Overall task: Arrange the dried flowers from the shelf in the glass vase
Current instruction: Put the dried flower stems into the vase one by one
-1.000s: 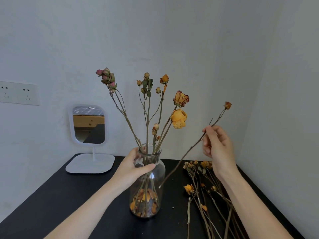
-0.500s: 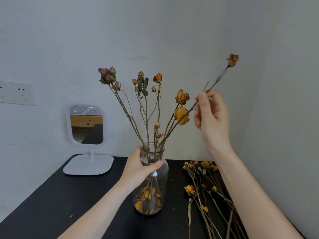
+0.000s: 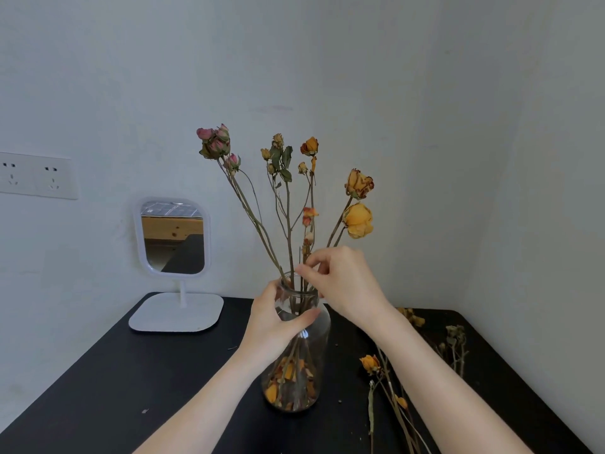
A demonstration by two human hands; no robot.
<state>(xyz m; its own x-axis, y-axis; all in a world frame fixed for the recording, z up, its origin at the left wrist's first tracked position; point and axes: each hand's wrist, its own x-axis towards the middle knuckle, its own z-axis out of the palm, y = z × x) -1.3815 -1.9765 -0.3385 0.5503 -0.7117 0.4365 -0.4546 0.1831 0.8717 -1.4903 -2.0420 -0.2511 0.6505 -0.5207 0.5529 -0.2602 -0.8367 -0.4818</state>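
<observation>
Right hand (image 3: 343, 283) lowered to vase (image 3: 294, 381) mouth, pinching stem of small orange flower (image 3: 309, 215), left hand (image 3: 278, 326) gripping vase neck, loose flowers (image 3: 386, 381) on table (image 3: 131, 388) right of vase.

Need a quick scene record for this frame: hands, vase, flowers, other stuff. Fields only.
left hand: grips the neck of the glass vase
right hand: pinches a dried stem just above the vase mouth
vase state: upright on the black table, several stems standing in it, loose petals at the bottom
loose stems: lying on the table, right of the vase
other: white stand mirror left of the vase; wall socket at far left
</observation>
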